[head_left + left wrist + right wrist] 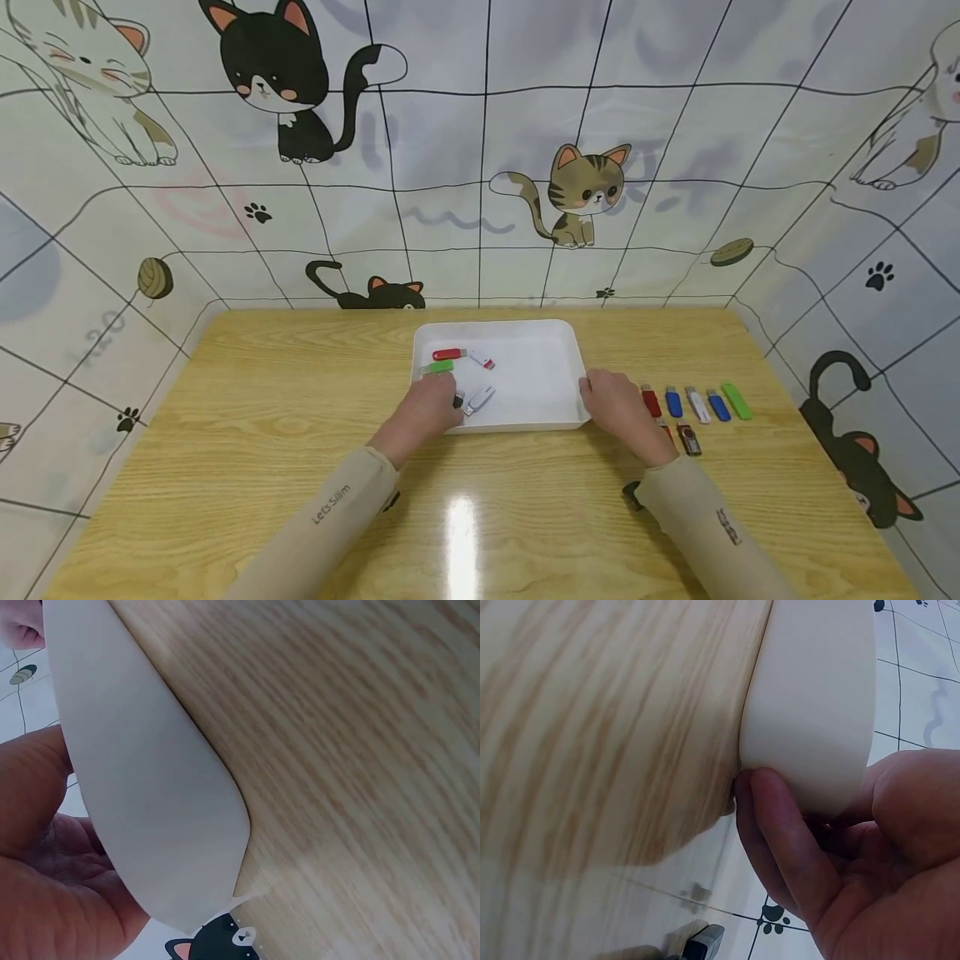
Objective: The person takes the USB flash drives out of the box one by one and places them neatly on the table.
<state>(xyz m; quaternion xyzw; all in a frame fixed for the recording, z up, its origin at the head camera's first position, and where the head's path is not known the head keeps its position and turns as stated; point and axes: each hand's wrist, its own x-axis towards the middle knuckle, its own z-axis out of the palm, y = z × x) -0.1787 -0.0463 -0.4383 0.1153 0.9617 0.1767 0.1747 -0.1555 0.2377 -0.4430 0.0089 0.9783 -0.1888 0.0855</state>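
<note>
A white tray lies on the table. My right hand grips its right front corner, and the right wrist view has the fingers against the outer wall and the thumb side over the rim. Over the left front corner, my left hand reaches inside with curled fingers, at a small black USB stick that it seems to pinch. The tray wall hides those fingertips in the left wrist view. In the tray lie a red USB stick, a green one and two white ones.
Right of the tray, several USB sticks stand in a row on the wooden table: red, blue, white and green. A dark one lies nearer; my right wrist partly covers a red one. Cat-printed walls enclose the table.
</note>
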